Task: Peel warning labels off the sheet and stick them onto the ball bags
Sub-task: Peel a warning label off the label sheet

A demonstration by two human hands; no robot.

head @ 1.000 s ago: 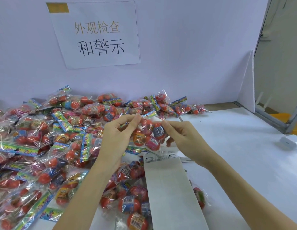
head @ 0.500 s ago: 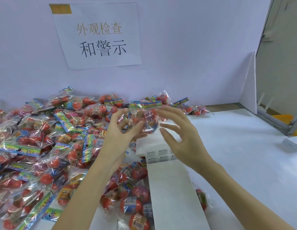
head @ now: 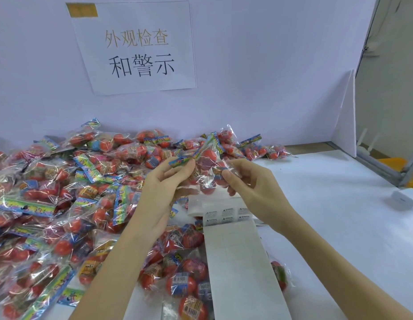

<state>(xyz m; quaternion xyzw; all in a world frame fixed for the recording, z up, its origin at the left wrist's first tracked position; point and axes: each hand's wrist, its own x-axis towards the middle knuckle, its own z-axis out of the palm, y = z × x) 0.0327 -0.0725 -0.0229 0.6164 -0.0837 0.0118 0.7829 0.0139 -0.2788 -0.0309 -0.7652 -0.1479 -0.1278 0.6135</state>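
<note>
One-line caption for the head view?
Both hands hold a ball bag above the label sheet.

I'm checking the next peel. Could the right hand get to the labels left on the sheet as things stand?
Probably yes. The labels lie uncovered just below the right hand, with nothing between them. But it and the left hand both hold a ball bag, so it must let go first.

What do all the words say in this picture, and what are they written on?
"外观检查" in faded gold: white paper sign taped on the wall.
"和警示" in black: same sign.
"WARNING": small white warning labels on the long white backing sheet; their smaller print is too tiny to read.
Clear plastic ball bags: colourful printing and barcodes too blurred to read.
</note>
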